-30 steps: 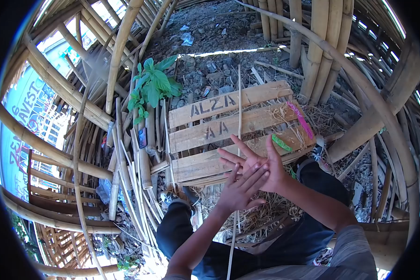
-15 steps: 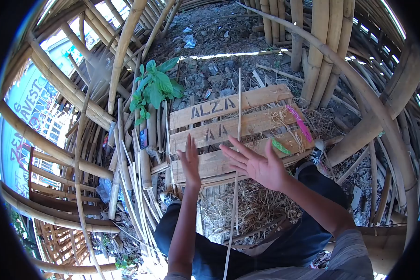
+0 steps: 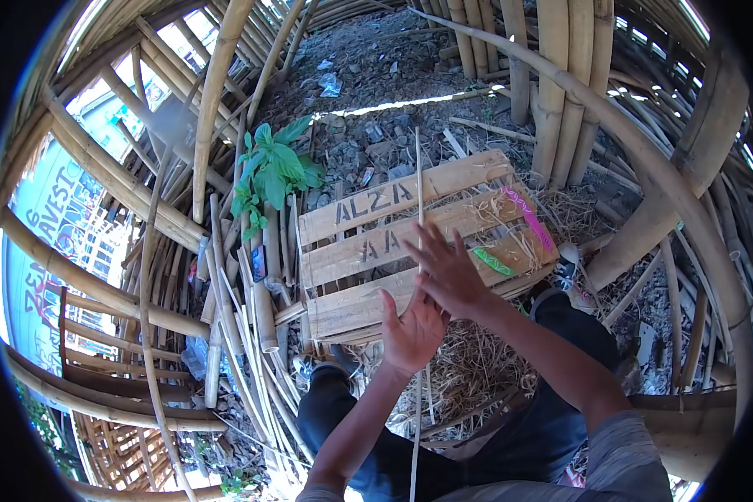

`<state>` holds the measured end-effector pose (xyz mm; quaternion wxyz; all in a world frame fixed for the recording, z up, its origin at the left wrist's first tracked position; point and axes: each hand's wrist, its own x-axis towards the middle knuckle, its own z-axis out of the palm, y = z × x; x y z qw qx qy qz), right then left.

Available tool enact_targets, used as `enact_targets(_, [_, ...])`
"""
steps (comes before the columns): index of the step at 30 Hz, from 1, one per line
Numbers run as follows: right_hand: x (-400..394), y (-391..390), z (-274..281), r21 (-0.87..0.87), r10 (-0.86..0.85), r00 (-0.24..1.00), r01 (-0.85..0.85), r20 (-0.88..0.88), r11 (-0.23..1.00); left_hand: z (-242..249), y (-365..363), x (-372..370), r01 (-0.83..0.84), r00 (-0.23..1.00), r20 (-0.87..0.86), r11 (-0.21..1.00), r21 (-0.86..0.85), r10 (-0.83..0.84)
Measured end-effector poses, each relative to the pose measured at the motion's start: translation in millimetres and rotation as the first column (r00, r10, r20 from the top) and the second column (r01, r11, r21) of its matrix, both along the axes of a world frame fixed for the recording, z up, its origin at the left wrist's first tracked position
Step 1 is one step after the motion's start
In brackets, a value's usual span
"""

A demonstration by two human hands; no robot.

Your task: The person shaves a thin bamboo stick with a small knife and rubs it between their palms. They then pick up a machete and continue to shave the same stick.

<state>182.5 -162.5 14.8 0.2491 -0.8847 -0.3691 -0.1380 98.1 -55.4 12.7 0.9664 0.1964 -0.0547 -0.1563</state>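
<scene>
Head view: the left hand (image 3: 412,326) and the right hand (image 3: 445,269) meet palm to palm with fingers spread, pressing a thin bamboo strip (image 3: 417,368) between them rather than clenching it. That strip runs nearly vertical in the frame, its far end pointing away over the wooden pallet (image 3: 368,251), its near end down between the person's knees above the straw (image 3: 468,368).
</scene>
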Motion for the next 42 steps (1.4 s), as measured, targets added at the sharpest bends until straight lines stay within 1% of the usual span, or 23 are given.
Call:
enact_targets(5, [37, -13, 0, 0.138, -0.132, 0.988, 0.143, -0.086, 0.98, 20, -14, 7, -0.013, 0.987, 0.162, 0.992, 0.127, -0.008])
enact_targets(7, [39, -12, 2, 0.423, -0.047, 0.973, 0.141, -0.224, 0.895, 22, -19, 9, -0.049, 0.978, 0.207, 0.984, 0.172, 0.012])
enact_targets(8, [37, -9, -1, 0.418, -0.045, 0.973, 0.138, -0.225, 0.898, 21, -23, 10, -0.146, 0.952, 0.301, 0.946, 0.289, 0.055])
enact_targets(10, [33, 2, -15, 0.667, 0.179, 0.882, 0.183, -0.436, 0.723, 16, -23, 11, -0.254, 0.913, 0.398, 0.886, 0.387, 0.088])
enact_targets(12, [33, 13, -47, 0.57, 0.114, 0.941, 0.094, -0.319, 0.816, 6, -19, 8, -0.518, 0.807, 0.59, 0.462, 0.72, -0.015])
enact_targets(16, [46, 15, -49, 0.331, -0.052, 0.998, 0.043, 0.018, 0.943, 8, -11, 11, -0.545, 0.786, 0.613, 0.377, 0.749, -0.082])
enact_targets(18, [43, 16, -36, 0.272, -0.091, 0.988, 0.054, 0.123, 0.961, 31, -2, 25, -0.73, 0.608, 0.678, 0.044, 0.682, -0.413])
enact_targets(19, [32, 14, -15, 0.241, -0.097, 0.988, 0.066, 0.119, 0.968, 25, 6, 31, -0.73, 0.611, 0.677, 0.039, 0.682, -0.409])
enact_targets(21, [24, 17, -4, 0.208, -0.096, 0.989, 0.071, 0.112, 0.976, -3, 28, 47, -0.622, 0.775, 0.472, -0.64, 0.451, -0.421])
enact_targets(22, [21, 20, -6, 0.165, -0.096, 0.995, 0.1, -0.03, 0.981, -8, 44, 55, -0.512, 0.842, 0.52, -0.509, 0.692, -0.141])
enact_targets(23, [18, 22, -4, 0.12, -0.102, 0.981, 0.123, -0.164, 0.985, -4, 56, 60, -0.42, 0.87, 0.473, -0.291, 0.86, 0.143])
enact_targets(27, [3, 19, -1, -0.041, -0.062, 0.985, 0.056, -0.159, 0.998, 21, 46, 50, -0.662, 0.716, 0.692, -0.225, 0.715, 0.091])
enact_targets(29, [8, 20, -12, -0.082, -0.066, 0.971, 0.049, -0.228, 0.995, 28, 23, 40, -0.842, 0.532, 0.778, -0.111, 0.528, -0.335])
enact_targets(30, [8, 21, -18, -0.005, -0.007, 0.995, 0.006, -0.101, 1.0, 28, 23, 39, -0.842, 0.531, 0.777, -0.111, 0.527, -0.338])
enact_targets(32, [7, 22, -29, 0.028, 0.02, 0.995, -0.023, 0.093, 0.999, 23, 25, 35, -0.852, 0.513, 0.567, -0.304, 0.426, -0.644])
enact_targets(33, [2, 25, -22, 0.027, 0.024, 0.996, -0.027, 0.091, 0.999, 20, 35, 38, -0.716, 0.697, 0.552, -0.402, 0.571, -0.457])
enact_targets(34, [-4, 28, -8, -0.124, 0.0, 0.998, -0.007, -0.058, 0.992, 13, 53, 43, -0.548, 0.835, 0.494, -0.454, 0.703, -0.242])
enact_targets(35, [-8, 32, 1, -0.275, -0.047, 0.98, -0.009, -0.196, 0.961, -4, 73, 45, -0.389, 0.905, 0.406, -0.63, 0.673, -0.125])
enact_targets(36, [-9, 37, -3, -0.078, -0.037, 0.972, 0.019, -0.234, 0.997, -23, 93, 43, -0.202, 0.944, 0.331, -0.765, 0.612, 0.015])
enact_targets(37, [-5, 39, -7, -0.08, -0.032, 0.972, 0.014, -0.231, 0.997, -34, 111, 37, 0.002, 0.965, 0.211, -0.814, 0.582, 0.153])
enact_targets(39, [8, 44, -10, -0.063, -0.13, 0.99, 0.127, -0.06, 0.99, -41, 123, 22, 0.063, 0.94, 0.26, -0.86, 0.507, 0.221])
enact_targets(40, [16, 45, -9, -0.06, -0.124, 0.99, 0.12, -0.062, 0.991, -26, 120, 12, -0.005, 0.936, 0.299, -0.843, 0.538, 0.185])
enact_targets(42, [35, 46, -4, -0.084, -0.248, 0.925, 0.233, -0.288, 0.969, -8, 114, -5, -0.127, 0.916, 0.387, -0.841, 0.526, 0.104])
